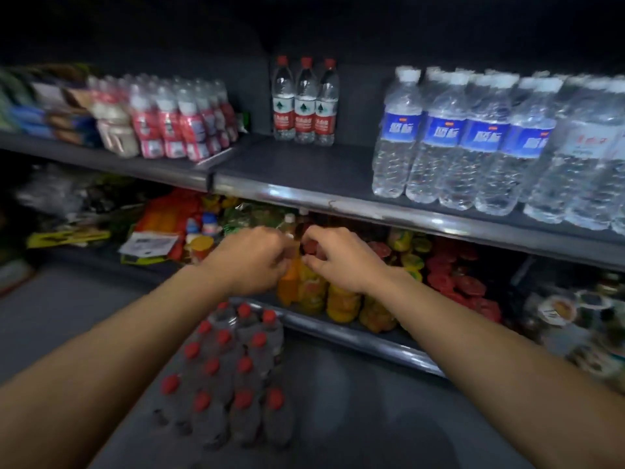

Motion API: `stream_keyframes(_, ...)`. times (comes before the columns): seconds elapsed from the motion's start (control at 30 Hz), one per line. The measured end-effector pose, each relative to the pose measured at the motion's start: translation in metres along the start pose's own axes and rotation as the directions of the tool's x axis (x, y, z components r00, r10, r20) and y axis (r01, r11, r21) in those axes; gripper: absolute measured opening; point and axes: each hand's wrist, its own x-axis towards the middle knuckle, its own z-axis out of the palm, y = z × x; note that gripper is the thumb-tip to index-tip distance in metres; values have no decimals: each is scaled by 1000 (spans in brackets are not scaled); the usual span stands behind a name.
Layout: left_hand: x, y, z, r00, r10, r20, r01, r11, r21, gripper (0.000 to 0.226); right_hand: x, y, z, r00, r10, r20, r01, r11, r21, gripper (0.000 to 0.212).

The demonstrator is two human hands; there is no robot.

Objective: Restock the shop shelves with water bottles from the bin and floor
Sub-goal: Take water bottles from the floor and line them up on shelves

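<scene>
A shrink-wrapped pack of red-capped water bottles (pixel 230 377) stands on the floor below my forearms. Up on the dark upper shelf (pixel 297 167), three red-capped, red-labelled water bottles (pixel 304 103) stand upright at the back, with bare shelf in front of them. My left hand (pixel 257 258) and my right hand (pixel 338 255) hover close together in front of the lower shelf, above the pack. Both have their fingers curled, and I see nothing clearly held in either.
Blue-labelled water bottles (pixel 466 140) fill the upper shelf's right side. Wrapped packs of small red-labelled bottles (pixel 176 120) sit on the left. The lower shelf (pixel 372 343) holds orange and yellow jars (pixel 341 302), red-lidded cups (pixel 463 282) and snack bags (pixel 162 228). Grey floor (pixel 372 418) lies right of the pack.
</scene>
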Motion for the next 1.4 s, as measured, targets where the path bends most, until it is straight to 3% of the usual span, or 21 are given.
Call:
stream_keyframes(0.17, -32, -31, 76, 979, -81, 188, 84, 996, -5, 19, 1, -8, 89, 974, -56, 220, 48, 998, 44, 23)
stream_keyframes(0.3, -49, -47, 133, 933, -69, 353, 74, 997, 0, 22, -12, -5, 146, 920, -103, 378, 78, 994, 82, 22)
stream_keyframes(0.57, -83, -47, 211, 847, -14, 532, 36, 999, -31, 24, -52, 3, 218, 749, -38, 661, 18, 999, 37, 40)
stream_keyframes(0.77, -121, -14, 255, 741, 34, 671, 13, 998, -64, 30, -75, 0, 244, 702, -19, 712, 76, 996, -48, 49)
stream_keyframes(1.07, -135, -15, 285, 688, 26, 725, 41, 996, -74, 27, -83, -9, 262, 737, 49, 674, 16, 996, -90, 37)
stream_keyframes(1.23, -151, -20, 295, 601, 8, 799, 79, 994, -70, 28, -87, -5, 264, 761, 35, 648, 9, 998, -65, 32)
stream_keyframes(1.4, -148, -14, 297, 608, 28, 794, 98, 989, -110, 29, -88, -3, 263, 754, 37, 656, 15, 997, -74, 35)
